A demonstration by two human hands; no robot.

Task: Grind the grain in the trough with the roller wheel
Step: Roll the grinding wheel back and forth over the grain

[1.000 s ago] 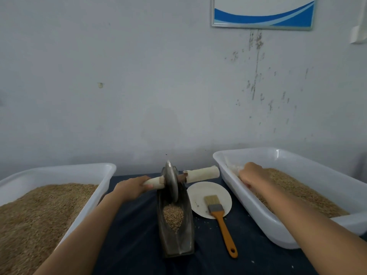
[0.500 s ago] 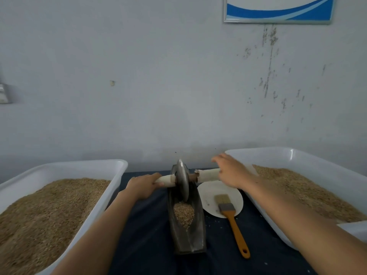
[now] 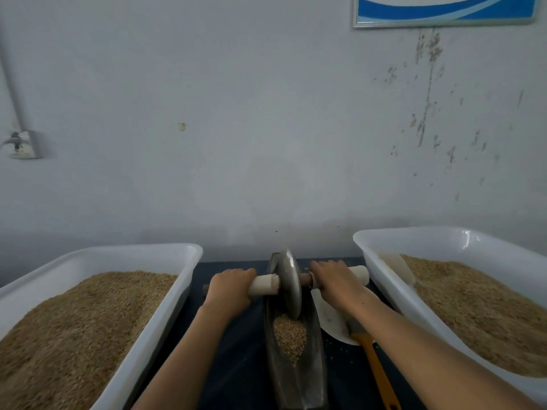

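Observation:
A dark boat-shaped trough (image 3: 313,377) lies lengthwise on the dark cloth between my arms. A small heap of grain (image 3: 290,335) sits in its middle. The metal roller wheel (image 3: 290,284) stands upright at the trough's far end, just beyond the grain. A pale wooden handle runs through it on both sides. My left hand (image 3: 229,287) grips the left handle (image 3: 263,285). My right hand (image 3: 336,279) grips the right handle (image 3: 359,273), whose tip pokes out past the fingers.
A white tub (image 3: 142,255) full of grain stands at the left, and another white tub (image 3: 444,235) with grain at the right. A white plate (image 3: 328,321) and an orange-handled brush (image 3: 377,371) lie right of the trough, partly under my right forearm. A wall rises close behind.
My right hand left the right tub, moved left and took hold of the right handle. The left hand kept its grip. The camera has turned slightly left.

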